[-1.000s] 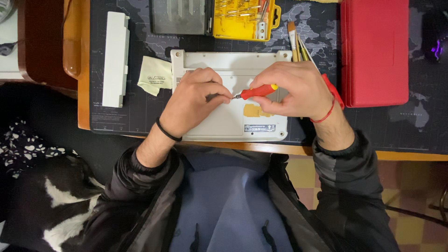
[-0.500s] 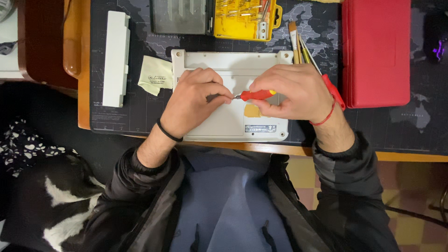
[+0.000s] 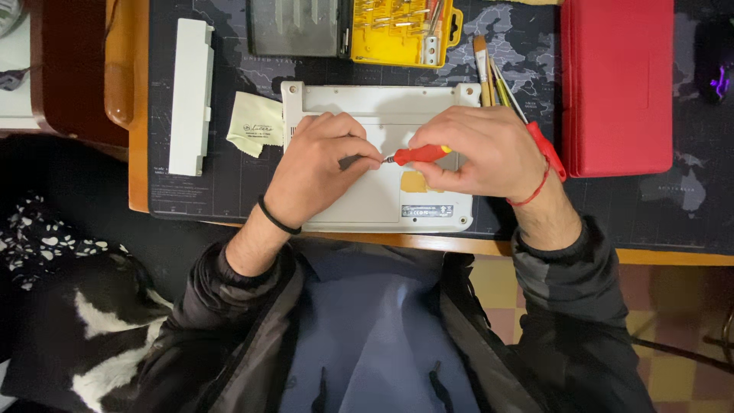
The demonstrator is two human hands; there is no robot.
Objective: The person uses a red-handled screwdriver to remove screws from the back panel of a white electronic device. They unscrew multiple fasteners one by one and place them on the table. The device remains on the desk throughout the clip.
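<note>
Here the counter (image 3: 138, 153) fills the upper frame, its wooden edge showing at left and along the bottom, under a dark mat (image 3: 229, 183) printed with a map. At upper right lies one red case (image 3: 616, 84), shut, so its contents are hidden. At centre sits one white laptop (image 3: 375, 103), turned underside up, its middle covered by both hands. At upper left lies one long white bar (image 3: 189, 95), upright in the frame. At top centre one bit case (image 3: 355, 29) lies open: a grey lid on the left, a yellow tray on the right holding small tools too fine to count, the top cut off by the frame. One pale cloth (image 3: 254, 122) lies between bar and laptop. Three brushes (image 3: 489, 76) lie beside the laptop's upper right corner, their lower ends hidden behind the right hand.

The right hand (image 3: 489, 153) grips one red screwdriver (image 3: 419, 154) by the handle, lying level and pointing left, just above the laptop's middle. The left hand (image 3: 317, 172) is curled, its fingertips (image 3: 368, 157) pinching the metal tip. What lies under the tip cannot be made out.
</note>
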